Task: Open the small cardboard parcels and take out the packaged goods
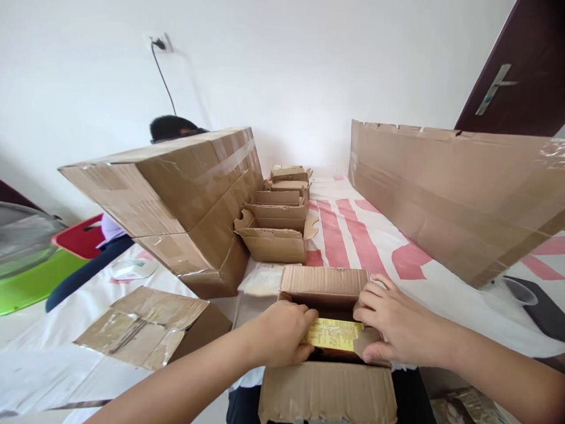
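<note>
An open cardboard box (326, 388) stands low in front of me, its front flap folded toward me and its back flap raised. Inside lies a yellow packet (334, 334) with print on it. My left hand (291, 333) curls over the box's left side, fingertips at the packet's left end; whether it also grips the packet is hidden. My right hand (384, 321) closes around the box's right side, with its thumb on a small side flap (367, 340) beside the packet's right end.
Several open cardboard boxes (272, 244) line up behind. Large taped cartons (198, 200) stand at left, a closed box (141, 327) in front. A tall cardboard panel (441, 188) rises at right near a plastic cup (516, 291). A person's head (172, 127) shows behind the cartons.
</note>
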Demonstrator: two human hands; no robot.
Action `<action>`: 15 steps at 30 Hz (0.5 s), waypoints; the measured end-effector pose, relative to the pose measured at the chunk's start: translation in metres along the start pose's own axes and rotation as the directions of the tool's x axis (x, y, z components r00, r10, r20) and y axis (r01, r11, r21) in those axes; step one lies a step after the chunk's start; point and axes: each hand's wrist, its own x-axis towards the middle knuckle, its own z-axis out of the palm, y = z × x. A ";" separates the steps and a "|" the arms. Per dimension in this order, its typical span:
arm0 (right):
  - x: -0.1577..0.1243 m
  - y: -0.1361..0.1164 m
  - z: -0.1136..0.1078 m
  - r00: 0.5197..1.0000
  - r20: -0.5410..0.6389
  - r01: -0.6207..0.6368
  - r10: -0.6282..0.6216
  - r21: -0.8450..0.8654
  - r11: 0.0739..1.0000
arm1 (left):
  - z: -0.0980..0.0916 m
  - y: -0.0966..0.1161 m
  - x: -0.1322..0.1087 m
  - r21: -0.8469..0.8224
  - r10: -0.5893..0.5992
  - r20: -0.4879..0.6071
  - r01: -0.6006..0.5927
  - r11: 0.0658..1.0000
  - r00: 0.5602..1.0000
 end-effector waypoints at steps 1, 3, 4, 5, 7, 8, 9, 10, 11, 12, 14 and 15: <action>-0.003 0.002 -0.001 1.000 -0.016 -0.006 0.007 0.018 1.000 | 0.001 0.001 0.001 0.009 0.013 -0.029 -0.013 1.000 0.999; -0.008 0.007 -0.001 0.998 -0.051 -0.026 0.028 0.054 0.998 | 0.002 0.000 0.002 -0.009 0.036 -0.106 -0.037 0.999 0.994; -0.010 0.010 -0.001 0.997 -0.069 -0.042 0.047 0.076 0.996 | 0.002 -0.002 0.001 -0.032 0.044 -0.149 -0.049 0.998 0.988; -0.013 0.013 -0.001 0.994 -0.086 -0.059 0.068 0.102 0.993 | 0.000 -0.004 -0.001 -0.059 0.048 -0.189 -0.060 0.996 0.981; -0.017 0.019 0.000 0.986 -0.122 -0.089 0.110 0.166 0.982 | -0.008 -0.010 -0.006 -0.117 0.032 -0.275 -0.066 0.991 0.961; -0.018 0.021 0.000 0.982 -0.139 -0.099 0.128 0.204 0.974 | -0.014 -0.012 -0.010 -0.145 0.016 -0.320 -0.065 0.987 0.947; -0.018 0.024 0.000 0.977 -0.153 -0.109 0.150 0.249 0.962 | -0.020 -0.015 -0.014 -0.172 -0.003 -0.362 -0.064 0.983 0.932; -0.017 0.026 0.000 0.970 -0.167 -0.122 0.177 0.299 0.946 | -0.027 -0.017 -0.017 -0.198 -0.022 -0.403 -0.064 0.978 0.915; -0.015 0.028 -0.001 0.960 -0.181 -0.139 0.214 0.356 0.924 | -0.034 -0.018 -0.020 -0.223 -0.042 -0.441 -0.065 0.973 0.896; -0.011 0.029 -0.001 0.948 -0.194 -0.155 0.254 0.417 0.896 | -0.041 -0.020 -0.022 -0.250 -0.063 -0.478 -0.067 0.966 0.876; 0.000 0.033 -0.001 0.928 -0.214 -0.149 0.304 0.535 0.832 | -0.052 -0.025 -0.023 -0.314 -0.121 -0.550 -0.071 0.947 0.826; 0.008 0.035 0.000 0.924 -0.224 -0.127 0.311 0.586 0.800 | -0.056 -0.029 -0.021 -0.360 -0.167 -0.588 -0.071 0.930 0.791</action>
